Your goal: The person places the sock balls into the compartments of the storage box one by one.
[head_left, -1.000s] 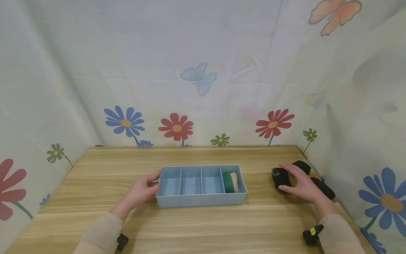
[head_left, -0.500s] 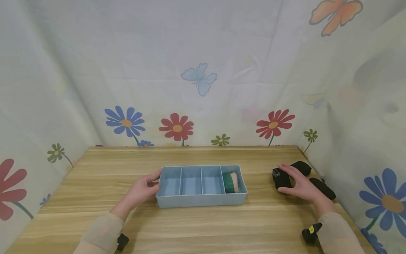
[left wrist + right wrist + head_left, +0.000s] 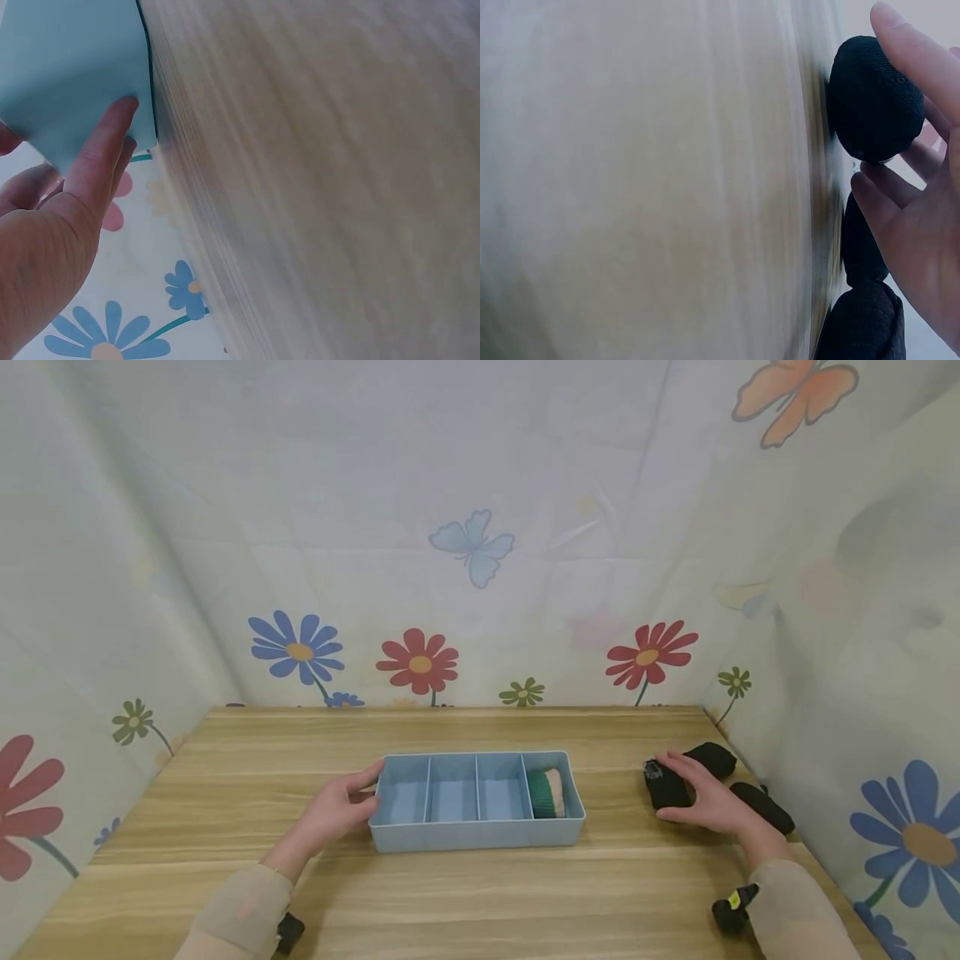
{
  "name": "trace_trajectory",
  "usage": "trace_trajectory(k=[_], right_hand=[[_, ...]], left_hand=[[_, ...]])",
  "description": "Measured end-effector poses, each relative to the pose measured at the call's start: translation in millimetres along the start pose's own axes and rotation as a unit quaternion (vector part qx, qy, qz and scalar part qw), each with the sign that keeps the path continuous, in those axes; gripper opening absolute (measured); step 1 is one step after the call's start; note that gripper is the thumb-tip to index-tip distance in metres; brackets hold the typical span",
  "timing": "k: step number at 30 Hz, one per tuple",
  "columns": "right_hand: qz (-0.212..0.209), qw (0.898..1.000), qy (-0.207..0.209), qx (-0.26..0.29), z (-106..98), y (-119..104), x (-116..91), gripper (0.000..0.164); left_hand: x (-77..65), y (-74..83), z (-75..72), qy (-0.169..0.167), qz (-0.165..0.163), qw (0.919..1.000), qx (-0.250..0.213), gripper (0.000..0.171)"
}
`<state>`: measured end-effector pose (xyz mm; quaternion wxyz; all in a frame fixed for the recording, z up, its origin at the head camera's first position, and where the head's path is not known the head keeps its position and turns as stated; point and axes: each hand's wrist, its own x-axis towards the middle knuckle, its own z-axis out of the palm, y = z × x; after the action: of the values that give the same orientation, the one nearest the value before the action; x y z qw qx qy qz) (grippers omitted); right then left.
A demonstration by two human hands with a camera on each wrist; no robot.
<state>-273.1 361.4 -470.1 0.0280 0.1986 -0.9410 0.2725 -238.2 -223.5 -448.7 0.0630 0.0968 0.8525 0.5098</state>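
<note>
A pale blue divided box [image 3: 477, 835] stands on the table. Its rightmost compartment contains a green and cream rolled-up sock [image 3: 546, 793]. At the box's left end, my left hand [image 3: 333, 810] touches the end wall; in the left wrist view, one nearly straight finger [image 3: 101, 154] lies along that wall. To the right, my right hand [image 3: 708, 797] holds a rolled-up black sock [image 3: 664, 785] with a grey mark on its far end, still down at the table. In the right wrist view, thumb and fingers curve round this black roll [image 3: 876, 101].
Two more black rolls lie beside my right hand near the table's right edge: one farther back [image 3: 712, 760], one nearer [image 3: 763, 808]. A flower-printed cloth [image 3: 480, 610] hangs behind and along both sides of the wooden table [image 3: 480, 902].
My right hand has shifted slightly left and closed a little more around the black sock. The left hand and the box stay in place.
</note>
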Motion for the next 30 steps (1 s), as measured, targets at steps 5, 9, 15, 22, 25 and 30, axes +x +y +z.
trace_trajectory(k=[5, 9, 15, 22, 25, 30], right_hand=[[0.013, 1.000, -0.009, 0.005, 0.8, -0.1, -0.9, 0.089], [0.014, 1.000, -0.009, 0.005, 0.8, -0.6, -1.1, 0.089], [0.020, 1.000, -0.004, 0.003, 2.3, 0.6, -1.5, 0.089], [0.027, 1.000, 0.009, 0.005, 3.5, 0.6, -3.1, 0.088], [0.023, 1.000, 0.016, 0.001, 4.0, -0.2, -3.5, 0.087], [0.024, 0.999, 0.024, -0.008, 5.0, -2.5, -3.6, 0.085]], left_hand=[[-0.1, -0.7, 0.6, 0.002, -0.002, 1.0000, 0.006, 0.061], [-0.8, 0.1, 0.9, 0.002, -0.002, 1.0000, 0.004, 0.061], [-1.2, 1.0, 1.0, 0.001, 0.005, 1.0000, 0.001, 0.061], [-0.4, 0.0, 1.0, 0.001, 0.003, 1.0000, 0.000, 0.061], [-0.2, -0.3, 0.8, 0.000, 0.003, 1.0000, -0.001, 0.061], [-0.2, -0.5, 0.4, -0.003, 0.001, 1.0000, -0.008, 0.062]])
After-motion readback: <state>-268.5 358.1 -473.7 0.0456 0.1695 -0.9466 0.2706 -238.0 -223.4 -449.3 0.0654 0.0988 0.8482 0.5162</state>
